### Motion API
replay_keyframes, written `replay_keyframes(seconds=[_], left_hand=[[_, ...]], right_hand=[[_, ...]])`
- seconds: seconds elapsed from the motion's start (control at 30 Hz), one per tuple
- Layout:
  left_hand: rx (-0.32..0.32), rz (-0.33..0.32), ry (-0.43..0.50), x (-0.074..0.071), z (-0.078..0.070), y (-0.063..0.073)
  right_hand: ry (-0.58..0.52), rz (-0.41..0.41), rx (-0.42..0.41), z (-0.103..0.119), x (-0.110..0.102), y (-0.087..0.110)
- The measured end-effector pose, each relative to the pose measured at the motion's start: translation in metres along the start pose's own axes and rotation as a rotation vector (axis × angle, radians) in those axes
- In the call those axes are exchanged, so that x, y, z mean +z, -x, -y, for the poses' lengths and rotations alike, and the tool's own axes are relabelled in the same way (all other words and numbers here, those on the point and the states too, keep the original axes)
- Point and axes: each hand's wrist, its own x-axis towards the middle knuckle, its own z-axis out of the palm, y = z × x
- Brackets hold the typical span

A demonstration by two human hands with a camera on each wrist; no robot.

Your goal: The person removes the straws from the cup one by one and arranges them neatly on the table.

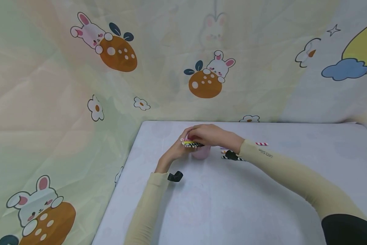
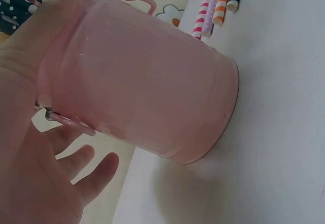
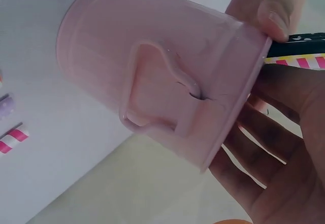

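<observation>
A pale fabric backdrop (image 1: 165, 68) extends along the rear and left sides of the work area; its ground blends cream, green, peach and whitish tones. The printed pattern includes white rabbits (image 1: 219, 67), each clasping a white-spotted orange-brown fruit (image 1: 119, 54), and outlined flowers (image 1: 141, 103) with orange centers. The upper right section carries a yellow crescent-like shape (image 1: 359, 46), a blue cloud (image 1: 346, 69) and a four-pointed star (image 1: 334, 30). Shallow creases cross the fabric. A white table (image 1: 248, 204) stands before the backdrop. Its far right corner is rounded. Lighting is diffuse; shadows (image 1: 161, 211) on the tabletop have soft edges.
</observation>
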Motion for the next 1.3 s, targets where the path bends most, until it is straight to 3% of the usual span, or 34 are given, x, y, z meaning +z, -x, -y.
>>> replay_keyframes(seconds=[0.07, 0.3, 0.53, 0.83, 1.3], left_hand=[[-0.001, 0.015, 0.0, 0.0, -0.002, 0.001], [-0.044, 0.057, 0.003, -0.005, -0.032, 0.01], [0.001, 0.006, -0.008, 0.0, 0.002, 0.001], [-0.039, 0.018, 0.011, 0.001, 0.0, 0.0], [0.022, 0.024, -0.115, -0.001, -0.004, -0.001]], right_hand=[[0.006, -0.004, 0.005, 0.0, 0.001, -0.001], [0.002, -0.02, 0.021, 0.0, 0.003, -0.003], [-0.026, -0.013, 0.019, -0.001, 0.005, -0.004], [-0.017, -0.032, 0.032, -0.004, 0.009, -0.008], [-0.07, -0.035, 0.029, -0.005, 0.015, -0.015]])
